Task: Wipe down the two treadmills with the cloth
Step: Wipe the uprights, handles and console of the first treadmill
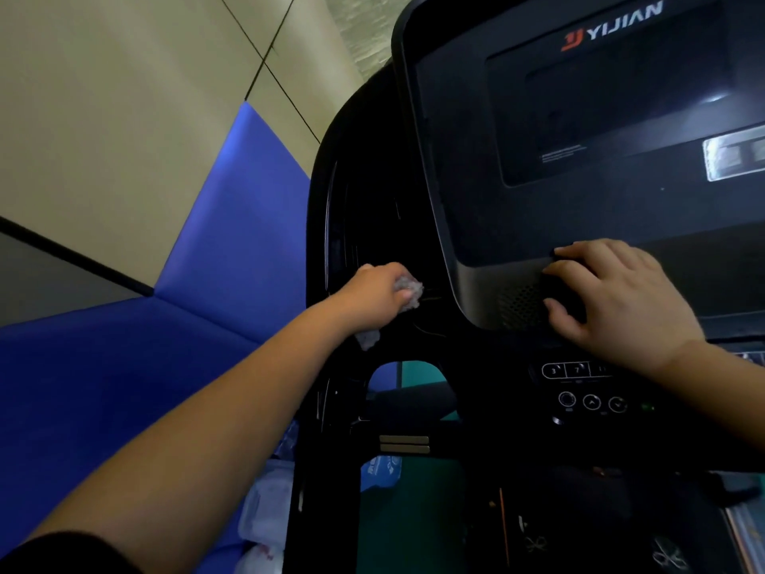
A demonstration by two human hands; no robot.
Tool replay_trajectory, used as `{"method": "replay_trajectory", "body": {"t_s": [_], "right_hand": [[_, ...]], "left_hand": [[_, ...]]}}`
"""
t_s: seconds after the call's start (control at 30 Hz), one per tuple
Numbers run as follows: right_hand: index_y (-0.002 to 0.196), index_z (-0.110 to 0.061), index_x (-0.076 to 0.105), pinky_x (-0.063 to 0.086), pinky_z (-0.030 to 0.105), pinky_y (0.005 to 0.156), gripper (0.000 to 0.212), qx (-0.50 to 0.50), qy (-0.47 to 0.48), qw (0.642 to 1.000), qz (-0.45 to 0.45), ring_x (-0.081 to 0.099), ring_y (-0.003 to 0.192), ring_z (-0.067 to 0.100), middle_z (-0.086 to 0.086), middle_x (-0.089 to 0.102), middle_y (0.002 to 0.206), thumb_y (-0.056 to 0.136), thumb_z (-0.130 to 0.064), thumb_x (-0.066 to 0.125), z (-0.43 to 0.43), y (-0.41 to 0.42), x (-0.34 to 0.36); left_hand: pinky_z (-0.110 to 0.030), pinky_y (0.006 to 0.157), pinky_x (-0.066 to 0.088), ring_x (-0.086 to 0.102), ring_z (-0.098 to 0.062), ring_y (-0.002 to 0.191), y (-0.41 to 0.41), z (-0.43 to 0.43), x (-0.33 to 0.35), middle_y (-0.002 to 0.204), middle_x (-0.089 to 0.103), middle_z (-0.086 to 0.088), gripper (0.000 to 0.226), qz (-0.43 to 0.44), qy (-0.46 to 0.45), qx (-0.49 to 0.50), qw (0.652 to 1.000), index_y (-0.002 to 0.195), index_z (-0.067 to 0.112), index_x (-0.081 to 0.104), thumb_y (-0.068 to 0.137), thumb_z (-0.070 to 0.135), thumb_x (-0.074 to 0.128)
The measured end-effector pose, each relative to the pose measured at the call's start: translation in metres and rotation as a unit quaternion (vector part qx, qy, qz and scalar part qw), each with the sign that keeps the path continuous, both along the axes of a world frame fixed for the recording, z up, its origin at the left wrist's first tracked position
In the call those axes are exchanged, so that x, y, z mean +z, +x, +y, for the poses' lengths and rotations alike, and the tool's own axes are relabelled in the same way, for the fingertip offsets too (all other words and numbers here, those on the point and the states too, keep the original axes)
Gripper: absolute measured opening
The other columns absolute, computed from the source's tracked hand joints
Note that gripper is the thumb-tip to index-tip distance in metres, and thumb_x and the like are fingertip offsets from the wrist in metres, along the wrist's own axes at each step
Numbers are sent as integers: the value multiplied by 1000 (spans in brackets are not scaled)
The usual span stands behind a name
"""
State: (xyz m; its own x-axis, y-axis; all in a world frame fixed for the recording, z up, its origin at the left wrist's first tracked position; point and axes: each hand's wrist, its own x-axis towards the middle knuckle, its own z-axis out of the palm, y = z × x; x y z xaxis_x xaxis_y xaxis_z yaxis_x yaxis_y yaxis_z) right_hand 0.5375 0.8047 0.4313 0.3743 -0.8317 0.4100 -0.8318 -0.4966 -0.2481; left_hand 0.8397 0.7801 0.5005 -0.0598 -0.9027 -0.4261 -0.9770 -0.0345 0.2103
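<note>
1. Gripping the cloth, my L hand reaches fwd at full arm stretch. Its fingers curl round a crumpled grey-white wad, and one loose tail hangs out below the hand.
2. My R hand rests on the lower edge of the console. The fingers are spread and lightly bent over the speaker grille, holding nothing. I read it as a brace.
3. The hands are well apart: L sits left of the console, R sits on it.
4. The cloth is pressed into the dark recess of the treadmill frame, just beside the console's left edge. It touches black plastic and is nowhere near the R hand.
5. Step in hand, as I judge it: wiping the upper left frame of one treadmill. No 2nd treadmill is in view, so I can't tell which machine this is or how far along the job stands.
6. Next move prob. calls for sweeping the cloth along the recess, then over the console face, the screen and the buttons. Go light near the buttons so nothing gets triggered. The R hand must lift off to free the patch beneath it.
7. Further out: a blue padded wall to the left, w/ plastic bags low beside the frame.
</note>
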Motion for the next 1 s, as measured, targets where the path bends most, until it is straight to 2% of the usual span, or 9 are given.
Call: {"method": "replay_trajectory", "body": {"t_s": [0.1, 0.27, 0.33, 0.47, 0.6, 0.67, 0.8, 0.87, 1.0], "right_hand": [[110, -13, 65, 41, 47, 90, 42, 1, 5, 1000, 1, 52, 110, 34, 10, 58, 118, 82, -42, 53, 1, 0, 1], [112, -16, 64, 42, 48, 91, 42, 11, 25, 1000, -4, 50, 114, 33, 8, 57, 120, 82, -43, 55, 2, -2, 4], [111, -16, 65, 43, 49, 92, 37, 12, 35, 999, -17, 48, 114, 33, 7, 57, 120, 84, -40, 63, 1, -3, 6], [111, -14, 66, 40, 51, 97, 38, 33, 69, 997, -32, 45, 116, 37, 13, 53, 120, 76, -26, 74, 2, 8, 12], [121, -12, 60, 39, 49, 101, 48, 108, 59, 991, -47, 44, 121, 34, 14, 50, 129, 78, -31, 70, 12, 50, 14], [127, -11, 55, 39, 48, 102, 53, 125, 78, 987, -56, 44, 123, 33, 14, 49, 132, 82, -35, 67, 16, 71, 13], [135, -13, 48, 38, 49, 102, 59, 122, 70, 990, -4, 44, 124, 34, 14, 46, 135, 89, -48, 57, 19, 82, 6], [137, -13, 45, 37, 51, 104, 61, 122, 70, 990, 17, 42, 127, 36, 15, 45, 138, 89, -49, 57, 19, 81, 5], [139, -14, 43, 35, 52, 106, 65, 111, 67, 991, 46, 41, 127, 38, 17, 44, 138, 86, -52, 46, 21, 83, 5]], "left_hand": [[-33, 101, 35, 39, -21, 119, -12, 22, -5, 120, 47, -1, 34, 55, -72, 48, 995, 131, 25, 52, 97, 23, 49], [-26, 105, 32, 40, -12, 116, -31, 66, -16, 126, 52, 8, 39, 105, -197, 16, 975, 128, 27, 58, 91, 12, 58], [-26, 100, 40, 49, -13, 109, -20, 71, -6, 118, 56, 6, 36, 135, -209, 102, 963, 122, 27, 62, 91, 10, 59], [-17, 79, 41, 55, -9, 97, 24, 108, 31, 109, 58, 9, 31, 167, -305, 302, 888, 123, 25, 62, 94, 16, 55], [-22, 86, 42, 54, -10, 105, 56, 178, 27, 118, 56, 8, 33, 187, -311, 410, 837, 130, 20, 56, 98, 18, 51], [-25, 91, 44, 55, -11, 106, 56, 214, -2, 116, 56, 7, 33, 159, -297, 416, 845, 130, 18, 56, 97, 14, 53], [-38, 80, 51, 60, -17, 86, 50, 251, -68, 94, 64, -2, 33, 35, -244, 424, 872, 125, 29, 54, 95, 14, 51], [-42, 88, 47, 55, -27, 98, 49, 246, -80, 108, 64, -8, 49, -36, -235, 400, 885, 142, 23, 40, 95, 15, 51], [-32, 96, 31, 40, -29, 115, 40, 226, -77, 132, 53, -9, 63, -52, -263, 381, 885, 151, 16, 24, 95, 17, 54]]}}
